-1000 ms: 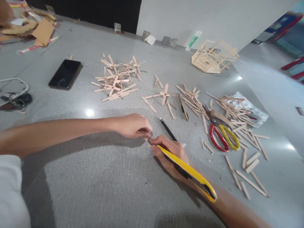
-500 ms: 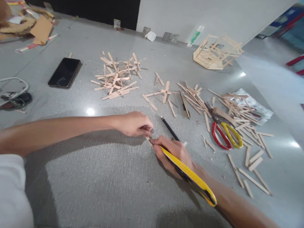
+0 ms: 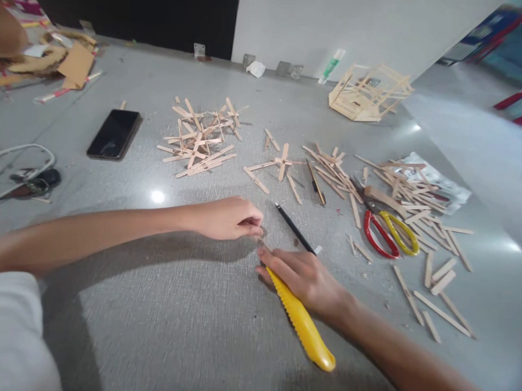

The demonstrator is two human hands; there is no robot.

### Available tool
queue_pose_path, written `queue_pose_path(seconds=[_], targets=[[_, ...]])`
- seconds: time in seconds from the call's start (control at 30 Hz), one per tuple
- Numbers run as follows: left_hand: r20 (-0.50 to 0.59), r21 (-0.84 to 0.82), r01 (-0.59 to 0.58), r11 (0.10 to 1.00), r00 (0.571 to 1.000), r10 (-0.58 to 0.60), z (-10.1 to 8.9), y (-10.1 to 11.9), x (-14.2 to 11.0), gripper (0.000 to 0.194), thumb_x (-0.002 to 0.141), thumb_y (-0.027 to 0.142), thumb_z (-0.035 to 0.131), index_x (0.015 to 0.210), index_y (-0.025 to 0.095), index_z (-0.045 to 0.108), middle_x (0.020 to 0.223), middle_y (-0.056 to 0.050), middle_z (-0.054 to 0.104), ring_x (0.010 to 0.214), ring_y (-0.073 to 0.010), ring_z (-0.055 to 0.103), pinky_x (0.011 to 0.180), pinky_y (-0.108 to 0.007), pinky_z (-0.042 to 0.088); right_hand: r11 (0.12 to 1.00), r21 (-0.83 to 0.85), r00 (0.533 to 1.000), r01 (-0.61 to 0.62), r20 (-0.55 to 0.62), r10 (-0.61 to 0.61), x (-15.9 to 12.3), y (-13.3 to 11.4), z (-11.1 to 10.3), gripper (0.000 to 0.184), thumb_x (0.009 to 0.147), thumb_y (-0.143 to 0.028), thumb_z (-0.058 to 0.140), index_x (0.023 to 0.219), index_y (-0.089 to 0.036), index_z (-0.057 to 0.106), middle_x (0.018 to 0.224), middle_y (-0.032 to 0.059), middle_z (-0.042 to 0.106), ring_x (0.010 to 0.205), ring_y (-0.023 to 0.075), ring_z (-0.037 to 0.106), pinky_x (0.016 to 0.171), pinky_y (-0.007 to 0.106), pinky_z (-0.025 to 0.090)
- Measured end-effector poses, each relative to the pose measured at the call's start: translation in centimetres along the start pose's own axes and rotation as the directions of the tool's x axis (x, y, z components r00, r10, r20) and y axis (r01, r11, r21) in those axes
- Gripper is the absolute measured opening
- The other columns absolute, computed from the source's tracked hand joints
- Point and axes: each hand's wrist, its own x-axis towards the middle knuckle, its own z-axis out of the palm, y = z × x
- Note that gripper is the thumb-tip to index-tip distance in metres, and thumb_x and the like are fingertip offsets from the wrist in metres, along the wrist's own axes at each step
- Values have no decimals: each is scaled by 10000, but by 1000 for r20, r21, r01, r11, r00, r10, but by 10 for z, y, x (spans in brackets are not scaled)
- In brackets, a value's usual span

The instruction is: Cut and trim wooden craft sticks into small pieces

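My right hand [image 3: 299, 274] is closed around a yellow utility knife [image 3: 301, 322], its handle end pointing toward me and to the right. Between the two hands, a small wooden craft stick [image 3: 261, 241] shows only in part, its end pinched in the closed fingers of my left hand [image 3: 232, 218]. The knife's front end meets the stick close to my left fingertips; the blade itself is hard to make out. Just beyond my right hand lies a black pen [image 3: 294, 228].
Beyond my hands lie a pile of notched craft sticks [image 3: 201, 139] and a joined cross [image 3: 283, 162]. Red-and-yellow-handled scissors [image 3: 382, 231] rest among loose sticks [image 3: 415, 192] at right. A stick frame [image 3: 367, 93] stands by the wall; a phone [image 3: 114, 134] lies at left.
The utility knife has turned in my right hand: its rear end has swung left and its broad yellow side shows more. My right hand has shifted slightly toward me; my left stays nearly in place.
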Motion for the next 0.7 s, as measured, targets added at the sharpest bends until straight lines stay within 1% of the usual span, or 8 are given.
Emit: queue_pose_path(seconds=[0.13,0.23,0.3,0.4,0.5,0.57,0.63,0.7], targets=[[-156,71,-35,997,987,45,-4,22,-11,266,998,232,578,740,169,566,569,63,487,516,-83,391,558,-247,302,965,-245,994,90,-30,-100,0,-3,-16,207,1022,-132,547,1220,-97,596,606,-18,609,487,134,545,436,290,409],[-259,225,-122,967,949,180,-1,36,-19,208,1018,222,579,822,157,606,727,26,605,611,-86,504,588,-225,365,924,-351,985,149,-27,-169,-1,-6,-28,268,1011,-85,479,1228,-113,632,581,-9,612,473,138,531,412,289,391],[-294,402,-141,904,916,274,4,42,-25,214,1053,226,519,889,153,634,794,10,630,642,-90,538,593,-222,397,905,-393,981,161,-37,-191,-2,-7,-33,289,1010,-73,441,1186,-130,664,621,16,666,494,137,566,422,279,416],[-289,696,-122,708,854,432,12,47,-33,262,1067,194,463,906,146,663,754,4,605,607,-108,535,542,-255,406,906,-406,985,122,-62,-161,-2,-7,-37,274,1019,-83,451,1174,-132,672,807,63,774,595,138,666,475,263,486],[-261,847,-112,520,764,590,17,49,-36,190,1012,74,500,1004,102,688,727,-1,608,614,-121,557,547,-269,461,945,-317,989,84,-91,-119,-2,-6,-38,308,997,-59,488,1269,-94,628,933,94,802,740,175,743,588,276,577],[-225,911,-106,399,683,695,18,50,-37,176,973,40,537,1037,78,696,722,-7,621,609,-120,560,534,-267,488,987,-147,986,56,-150,-78,-2,-8,-37,388,977,-38,465,1347,-70,578,942,110,799,830,202,765,712,309,629],[-154,958,-108,267,592,791,17,50,-38,150,955,71,578,1009,65,718,734,-33,637,609,-127,575,484,-267,485,998,58,974,35,-225,-21,-3,-12,-34,453,958,-38,429,1396,-66,539,949,119,794,894,206,772,796,327,643],[-75,982,-110,155,524,848,17,48,-38,148,950,129,608,948,76,747,754,-60,649,635,-147,617,441,-263,482,985,170,955,-7,-292,57,-5,-18,-30,443,940,-41,452,1367,-93,559,945,111,794,887,190,777,770,295,644]])
